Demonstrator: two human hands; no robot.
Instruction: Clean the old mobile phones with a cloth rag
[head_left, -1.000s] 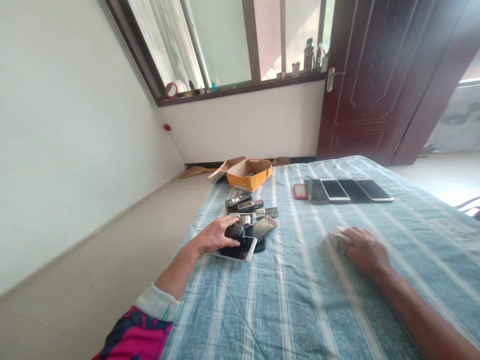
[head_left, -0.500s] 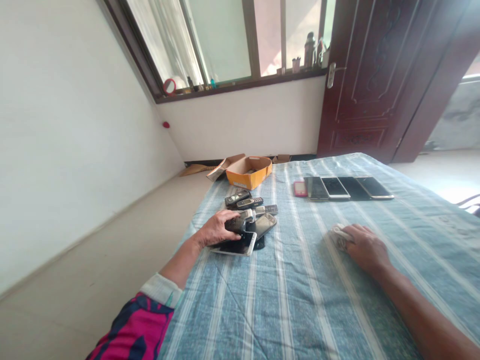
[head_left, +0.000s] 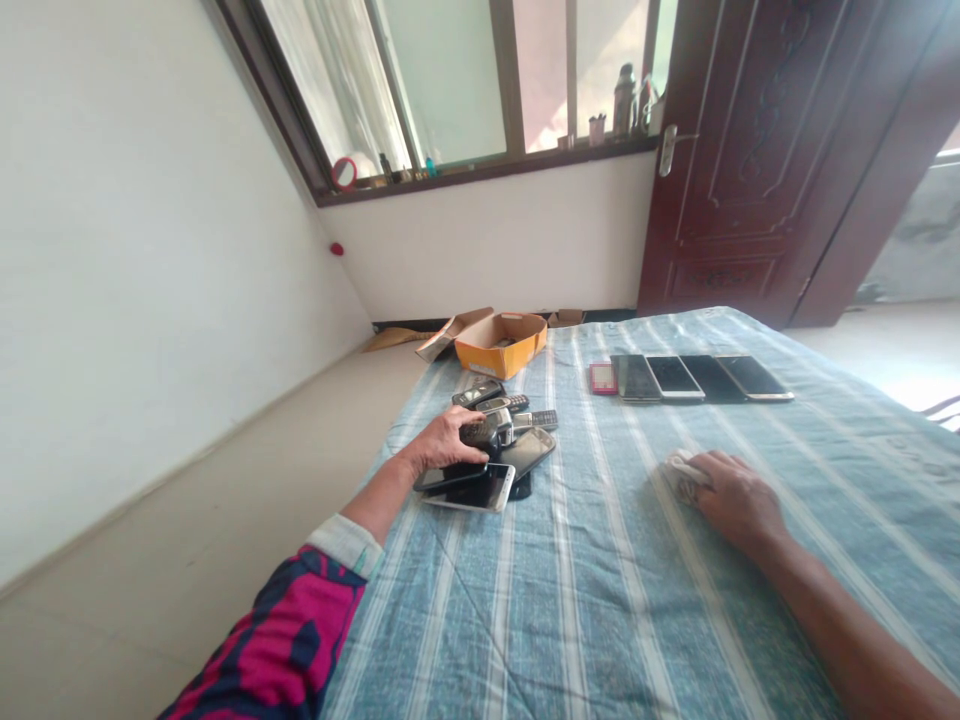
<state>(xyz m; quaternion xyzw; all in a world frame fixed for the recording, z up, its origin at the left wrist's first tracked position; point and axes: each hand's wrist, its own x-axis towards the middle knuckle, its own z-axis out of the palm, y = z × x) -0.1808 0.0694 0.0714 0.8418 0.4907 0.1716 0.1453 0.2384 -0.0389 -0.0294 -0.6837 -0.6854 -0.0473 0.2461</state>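
Observation:
My left hand (head_left: 444,440) is at the pile of phones, fingers and thumb closed around a dark mobile phone (head_left: 480,434). Just below that hand lie a black phone (head_left: 451,477) and a white-framed smartphone (head_left: 491,488). Touching them on the right is a tilted grey smartphone (head_left: 529,453). Several keypad phones (head_left: 535,421) sit behind. Resting on the cloth-covered bed or table (head_left: 600,580), my right hand (head_left: 739,498) grips a crumpled white cloth (head_left: 681,474); its fingertips are partly hidden.
An open orange cardboard box (head_left: 501,357) stands at the far edge, its lid (head_left: 452,333) beside it. At the back right, a row of smartphones (head_left: 675,378) lies side by side next to a small pink-edged item (head_left: 603,378). Beyond are a window sill and a dark red door (head_left: 739,190).
My left hand has shifted slightly up and away with the dark phone, uncovering more of the black phone beneath. My right hand and the cloth stay about where they were.

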